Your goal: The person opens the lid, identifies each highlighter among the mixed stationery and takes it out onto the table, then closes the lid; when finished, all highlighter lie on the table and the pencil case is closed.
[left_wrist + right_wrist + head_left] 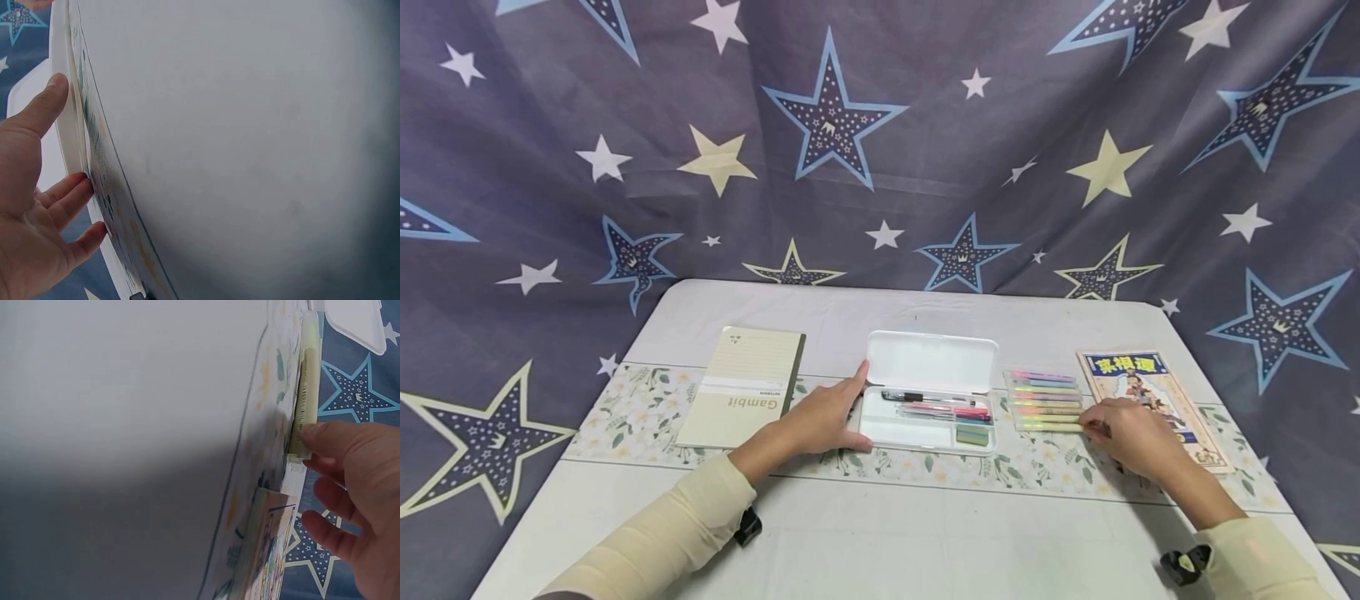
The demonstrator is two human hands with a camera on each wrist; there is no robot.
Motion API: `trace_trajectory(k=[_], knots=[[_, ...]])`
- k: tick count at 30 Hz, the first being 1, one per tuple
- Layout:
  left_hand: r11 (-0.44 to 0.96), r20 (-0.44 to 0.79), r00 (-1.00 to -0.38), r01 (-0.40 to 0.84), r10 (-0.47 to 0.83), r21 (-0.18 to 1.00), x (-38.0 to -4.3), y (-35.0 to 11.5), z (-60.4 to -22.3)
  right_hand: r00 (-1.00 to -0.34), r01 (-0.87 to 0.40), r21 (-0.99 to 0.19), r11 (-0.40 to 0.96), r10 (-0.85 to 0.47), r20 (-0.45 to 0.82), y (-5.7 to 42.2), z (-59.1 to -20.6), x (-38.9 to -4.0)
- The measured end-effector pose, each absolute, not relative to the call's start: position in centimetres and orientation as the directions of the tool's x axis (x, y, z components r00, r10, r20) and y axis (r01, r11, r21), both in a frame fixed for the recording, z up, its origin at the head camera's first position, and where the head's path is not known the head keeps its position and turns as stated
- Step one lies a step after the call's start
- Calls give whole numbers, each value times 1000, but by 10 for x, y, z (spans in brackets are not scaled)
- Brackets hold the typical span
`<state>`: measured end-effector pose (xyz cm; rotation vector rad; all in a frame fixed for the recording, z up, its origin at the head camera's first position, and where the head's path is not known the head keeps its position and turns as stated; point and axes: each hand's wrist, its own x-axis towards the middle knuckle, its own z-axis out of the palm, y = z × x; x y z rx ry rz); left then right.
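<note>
A white pencil case (901, 435) lies open on the table, its lid (932, 362) tipped back. Inside are a black pen (904, 396), several pink and blue pens and a greenish block (972, 434). My left hand (822, 414) rests against the case's left side, thumb and fingers spread; in the left wrist view the left hand (37, 206) has its fingers extended. With thumb and fingers my right hand (1131, 433) pinches the right end of a clear pack of pastel highlighters (1043, 402). The right wrist view shows the thumb on the nearest yellow highlighter (306, 394).
A cream notebook (741, 387) lies left of the pencil case. On the right, partly behind my right hand, lies a comic book (1123, 365). A floral strip (647, 408) crosses the white table (925, 542), and a star-patterned curtain (925, 192) hangs behind it.
</note>
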<state>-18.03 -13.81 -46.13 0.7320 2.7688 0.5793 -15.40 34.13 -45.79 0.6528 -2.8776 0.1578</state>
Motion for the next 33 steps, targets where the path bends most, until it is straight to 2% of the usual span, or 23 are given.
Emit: trace_trajectory(k=[13,23,33], knots=[[798,-108,-850,431,516,421,-181,-138,-463,-908,-379,-55,924,-360,213,338,-462,-155],[800,-104,-853,429,512,420,-180,-139,-462,-874,-428,-45,903,-401,274,331,-455,-158],[803,-108,-852,430,512,412,-181,-139,-465,-879,-448,-144,882,-405,252,297,-430,-174]])
